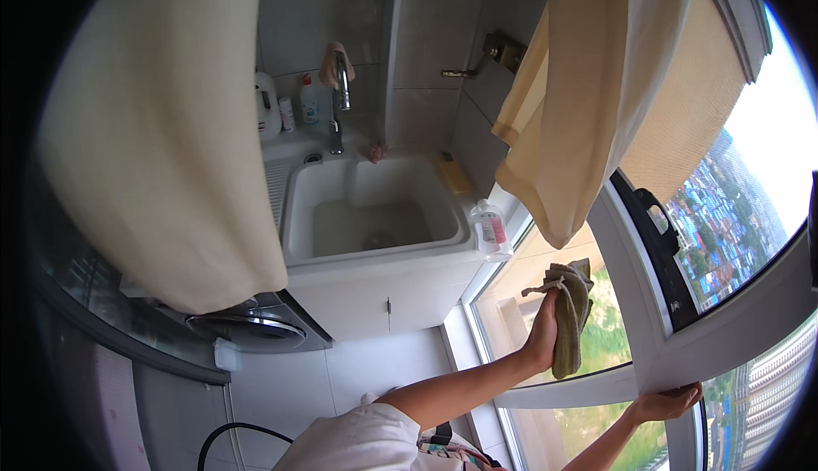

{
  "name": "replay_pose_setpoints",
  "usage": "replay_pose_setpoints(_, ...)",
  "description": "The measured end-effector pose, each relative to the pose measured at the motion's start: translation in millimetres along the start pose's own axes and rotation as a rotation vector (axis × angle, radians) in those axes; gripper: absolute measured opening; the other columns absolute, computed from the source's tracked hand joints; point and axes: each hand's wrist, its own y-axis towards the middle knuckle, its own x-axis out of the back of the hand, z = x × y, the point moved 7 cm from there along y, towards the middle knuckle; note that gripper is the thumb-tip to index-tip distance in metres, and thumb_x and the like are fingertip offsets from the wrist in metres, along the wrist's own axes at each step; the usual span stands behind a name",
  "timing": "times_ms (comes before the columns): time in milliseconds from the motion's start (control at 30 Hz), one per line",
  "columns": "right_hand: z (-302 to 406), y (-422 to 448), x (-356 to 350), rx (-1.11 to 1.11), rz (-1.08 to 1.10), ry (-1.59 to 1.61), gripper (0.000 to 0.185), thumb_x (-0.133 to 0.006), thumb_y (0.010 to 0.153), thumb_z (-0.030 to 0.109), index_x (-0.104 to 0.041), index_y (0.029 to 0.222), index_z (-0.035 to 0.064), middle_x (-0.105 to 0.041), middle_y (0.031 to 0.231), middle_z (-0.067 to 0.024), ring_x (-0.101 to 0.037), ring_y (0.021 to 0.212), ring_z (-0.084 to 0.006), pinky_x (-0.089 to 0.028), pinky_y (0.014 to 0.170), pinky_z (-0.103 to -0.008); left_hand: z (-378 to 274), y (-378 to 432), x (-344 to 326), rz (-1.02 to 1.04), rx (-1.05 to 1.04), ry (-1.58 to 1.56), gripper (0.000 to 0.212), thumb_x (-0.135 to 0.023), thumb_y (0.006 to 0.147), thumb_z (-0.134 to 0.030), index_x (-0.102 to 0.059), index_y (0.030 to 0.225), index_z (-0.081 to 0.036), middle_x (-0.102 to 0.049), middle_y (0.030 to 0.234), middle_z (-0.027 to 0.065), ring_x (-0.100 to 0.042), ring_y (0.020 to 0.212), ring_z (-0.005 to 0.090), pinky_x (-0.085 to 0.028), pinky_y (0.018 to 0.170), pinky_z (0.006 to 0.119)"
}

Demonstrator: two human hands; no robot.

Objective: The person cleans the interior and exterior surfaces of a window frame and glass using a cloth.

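Note:
A folded olive-grey cloth is gripped by my left hand, its fingers mostly hidden behind it. The cloth is in front of the lower window pane, right of the sink. My right hand rests against the white window frame lower right, its fingers bent at the frame's edge; whether it grips the frame cannot be told. Above the hands, a black window handle is on the frame. A clear plastic bottle with a pink and white label stands at the sink's right corner, near the cloth.
Cream fabric hangs at left and right. Between them are a white sink and a chrome faucet with a cloth on it. Bottles stand behind the sink. A front-loading washing machine is at lower left.

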Motion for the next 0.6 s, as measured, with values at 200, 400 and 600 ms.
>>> replay_pose_setpoints(200, 4.0, -2.6, 1.2, -0.091, 0.104, -0.172, 0.040, -0.039, 0.097, 0.035, -0.055, 0.111, 0.0017, -0.056, 0.103, -0.0134, -0.056, 0.096, -0.0245, -0.045, 0.085, -0.0386, 4.7, -25.5, -1.9, -0.021, -0.025, 0.029, 0.045, -0.037, 0.100, -0.046, -0.058, 0.119, -0.011, -0.065, 0.106, 0.0016, -0.061, 0.092, 0.0131, -0.049, 0.085, 0.029)
replay_pose_setpoints(400, 38.9, -24.4, -20.2, 0.268, 0.273, -0.249, 0.038, -0.050, 0.098, 0.030, -0.040, 0.125, 0.0046, -0.047, 0.118, -0.0144, -0.050, 0.102, -0.0224, -0.046, 0.083, -0.0377, 9.5, -43.3, 0.5, -0.015, -0.046, -0.006, 0.044, -0.038, 0.099, -0.044, -0.059, 0.117, -0.009, -0.065, 0.108, 0.0049, -0.062, 0.096, 0.0158, -0.049, 0.088, 0.032)
replay_pose_setpoints(600, 43.4, -22.1, -29.5, 0.303, 0.262, -0.221, 0.041, -0.059, 0.095, 0.016, -0.034, 0.126, 0.0072, -0.046, 0.119, -0.0130, -0.050, 0.102, -0.0215, -0.045, 0.080, -0.0343, 20.6, -62.3, 14.6, -0.026, -0.063, -0.023, 0.043, -0.038, 0.100, -0.044, -0.059, 0.118, -0.011, -0.065, 0.109, 0.0040, -0.061, 0.098, 0.0163, -0.049, 0.090, 0.032)
